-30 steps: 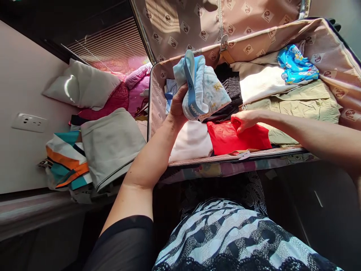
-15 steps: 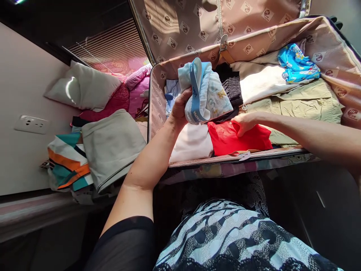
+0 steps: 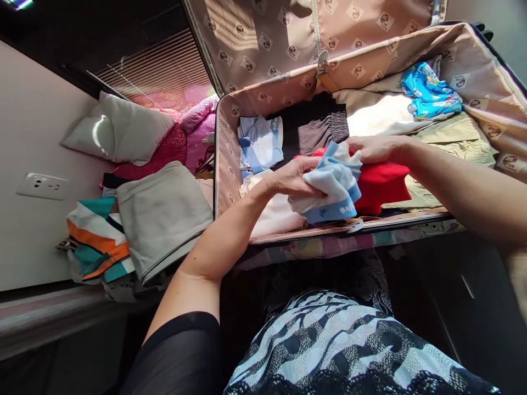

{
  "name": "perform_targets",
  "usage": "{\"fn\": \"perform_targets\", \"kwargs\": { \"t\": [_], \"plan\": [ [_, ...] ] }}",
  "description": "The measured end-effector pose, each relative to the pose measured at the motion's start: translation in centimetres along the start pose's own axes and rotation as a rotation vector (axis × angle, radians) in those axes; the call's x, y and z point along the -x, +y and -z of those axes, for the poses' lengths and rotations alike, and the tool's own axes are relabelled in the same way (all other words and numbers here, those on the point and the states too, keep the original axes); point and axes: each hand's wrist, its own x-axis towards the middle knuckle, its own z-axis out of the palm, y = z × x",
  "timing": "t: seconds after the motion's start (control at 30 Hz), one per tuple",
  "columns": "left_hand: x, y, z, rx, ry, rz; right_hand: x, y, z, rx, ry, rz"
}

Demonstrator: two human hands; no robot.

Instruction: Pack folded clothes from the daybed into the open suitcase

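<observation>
My left hand (image 3: 294, 178) is closed around a bunched pair of light blue and white underpants (image 3: 333, 184) with a lettered waistband, over the front of the open suitcase (image 3: 230, 225). Close by on the right, my right hand (image 3: 374, 149) is closed at the upper edge of a red garment (image 3: 381, 186); its fingertips are partly hidden behind the underpants. The red cloth spreads beneath and behind both hands. Under my left forearm lies a white folded garment (image 3: 275, 216). Another light blue folded piece (image 3: 259, 142) rests in the suitcase's left corner.
Inside the suitcase lie dark shorts (image 3: 323, 129), a cream garment (image 3: 379, 118), khaki clothing (image 3: 457, 137) and a bright blue printed cloth (image 3: 432, 93). Left of it are a grey folded garment (image 3: 164, 214), a multicoloured striped cloth (image 3: 96, 236) and a pillow (image 3: 123, 126).
My left hand has brought the underpants down and right, beside my right hand. My right hand has risen slightly, and the red garment has shifted right with it. The left corner's blue piece is now uncovered.
</observation>
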Motion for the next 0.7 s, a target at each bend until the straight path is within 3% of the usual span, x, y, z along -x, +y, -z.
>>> {"fn": "perform_targets", "kwargs": {
  "t": [0.07, 0.2, 0.27, 0.4, 0.5, 0.6, 0.7],
  "plan": [
    [-0.1, 0.4, -0.9, -0.204, -0.021, -0.152, 0.7, -0.4, 0.0, -0.057, 0.021, 0.049],
    [-0.1, 0.8, -1.3, -0.558, 0.266, -0.458, 1.6, -0.9, 0.4, -0.124, 0.004, 0.126],
    [-0.1, 0.7, -0.8, -0.609, 0.315, -0.515, 1.6, -1.0, 0.4, -0.163, -0.03, 0.151],
    [-0.1, 0.6, -0.2, -0.623, 0.04, -0.32, 1.1, -0.5, -0.6, -0.266, -0.135, 0.225],
    [0.3, 1.0, 0.0, -0.604, -0.073, -0.147, 1.1, -0.4, -1.5, -0.39, -0.063, 0.218],
    [0.8, 1.3, 0.9, -0.49, -0.016, -0.05, 1.7, -1.1, -1.6, -0.523, 0.037, 0.178],
    [0.9, 0.9, 2.5, -0.324, 0.146, -0.076, 2.1, -2.0, -0.8, -0.666, 0.256, 0.304]
  ]
}}
